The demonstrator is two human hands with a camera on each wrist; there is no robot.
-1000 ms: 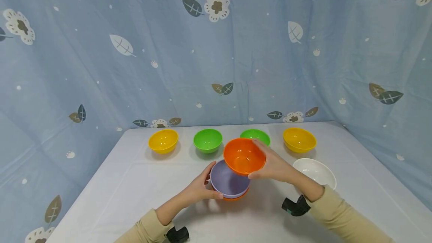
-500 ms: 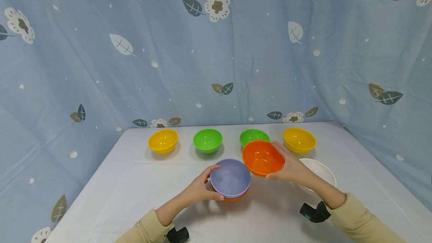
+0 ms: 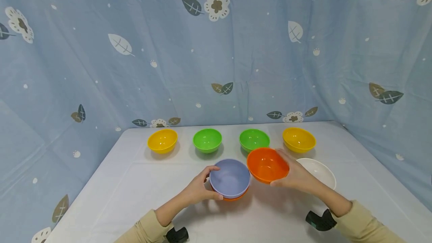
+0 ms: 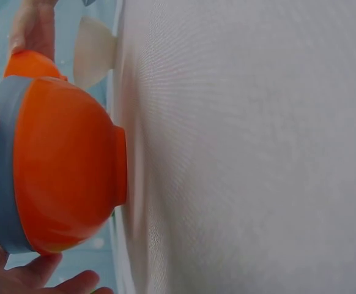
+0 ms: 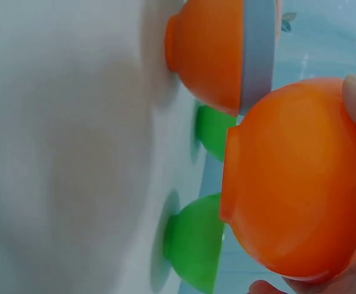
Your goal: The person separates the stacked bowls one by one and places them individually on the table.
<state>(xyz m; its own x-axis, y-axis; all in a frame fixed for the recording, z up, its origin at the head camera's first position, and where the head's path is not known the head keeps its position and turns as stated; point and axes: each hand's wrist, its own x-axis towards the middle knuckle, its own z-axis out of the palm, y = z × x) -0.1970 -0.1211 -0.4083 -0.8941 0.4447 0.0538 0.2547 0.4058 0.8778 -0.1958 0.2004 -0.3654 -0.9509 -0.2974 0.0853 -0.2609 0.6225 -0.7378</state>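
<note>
A lavender bowl (image 3: 230, 178) is nested in an orange bowl (image 4: 68, 165) that stands on the table, so only the lower one's outside and a sliver of its rim show. My left hand (image 3: 199, 188) grips this pair from the left side, thumb in front and fingers behind. Just to the right, my right hand (image 3: 295, 173) holds a second orange bowl (image 3: 267, 165) by its right side. In the right wrist view that bowl hangs above the table, its foot off the cloth. It is close beside the lavender rim; whether they touch I cannot tell.
Along the back of the white table (image 3: 135, 198) stand a yellow bowl (image 3: 162, 141), a green bowl (image 3: 207, 140), another green bowl (image 3: 254, 140) and another yellow bowl (image 3: 299, 140). A white bowl (image 3: 318, 173) sits behind my right forearm. A patterned blue curtain (image 3: 168, 66) hangs behind.
The second orange bowl has moved right in my right hand, from over the lavender bowl to beside it, and lately lower and nearer. My left hand has stayed on the nested pair.
</note>
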